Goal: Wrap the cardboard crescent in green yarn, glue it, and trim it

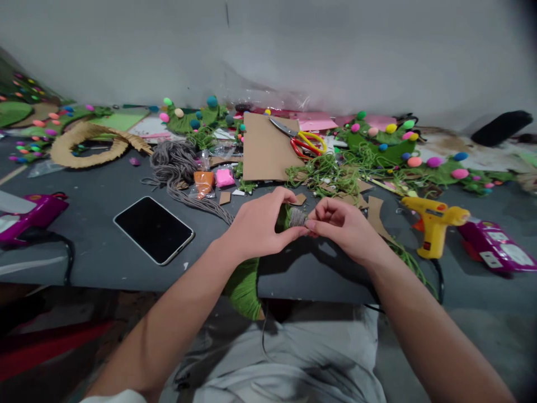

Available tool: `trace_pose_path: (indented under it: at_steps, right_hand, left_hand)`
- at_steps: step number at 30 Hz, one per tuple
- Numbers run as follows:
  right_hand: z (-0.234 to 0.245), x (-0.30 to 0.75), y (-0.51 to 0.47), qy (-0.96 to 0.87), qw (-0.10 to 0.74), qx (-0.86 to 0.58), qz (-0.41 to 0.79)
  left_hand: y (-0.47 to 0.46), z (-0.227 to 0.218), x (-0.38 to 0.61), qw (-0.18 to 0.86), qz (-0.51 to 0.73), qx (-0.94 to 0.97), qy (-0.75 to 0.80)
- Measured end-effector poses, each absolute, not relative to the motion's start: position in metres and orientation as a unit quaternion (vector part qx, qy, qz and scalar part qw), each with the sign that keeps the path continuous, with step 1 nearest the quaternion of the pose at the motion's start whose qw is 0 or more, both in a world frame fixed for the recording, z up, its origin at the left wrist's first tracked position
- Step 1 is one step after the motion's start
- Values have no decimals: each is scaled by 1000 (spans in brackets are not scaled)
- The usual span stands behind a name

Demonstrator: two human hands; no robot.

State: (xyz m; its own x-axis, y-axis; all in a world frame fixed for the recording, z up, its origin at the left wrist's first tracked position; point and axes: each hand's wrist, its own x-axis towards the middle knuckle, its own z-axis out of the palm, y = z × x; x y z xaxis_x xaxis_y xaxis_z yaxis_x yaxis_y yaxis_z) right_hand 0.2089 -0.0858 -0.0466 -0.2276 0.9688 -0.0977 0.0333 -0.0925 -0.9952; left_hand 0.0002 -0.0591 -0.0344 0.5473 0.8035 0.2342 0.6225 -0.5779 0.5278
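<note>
My left hand (258, 226) is closed around a curved form wrapped in green yarn (245, 291), whose lower end hangs past the table's front edge. A band of grey yarn (297, 217) covers the part between thumb and fingers. My right hand (346, 228) pinches at the right edge of that grey band; the strand itself is mostly hidden by the fingertips. From under my left wrist, grey strands run back to a loose grey yarn bundle (174, 159) on the table. A thin dark strand dangles below the green form.
Left of my hands lies a phone (154, 229). A yellow glue gun (434, 224) and a purple device (499, 246) are at right. Scissors (300, 140) rest on cardboard (264, 159) behind. A tan paper-wrapped ring (62, 148), green scraps and pompom-decorated pieces (386, 148) line the back.
</note>
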Motion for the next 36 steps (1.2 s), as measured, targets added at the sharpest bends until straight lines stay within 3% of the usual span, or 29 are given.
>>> trace_pose_path:
  at_steps: [36]
  right_hand:
    - [-48, 211, -85, -552, 403, -466, 562]
  left_hand:
    - [-57, -36, 0, 196, 232, 860, 410]
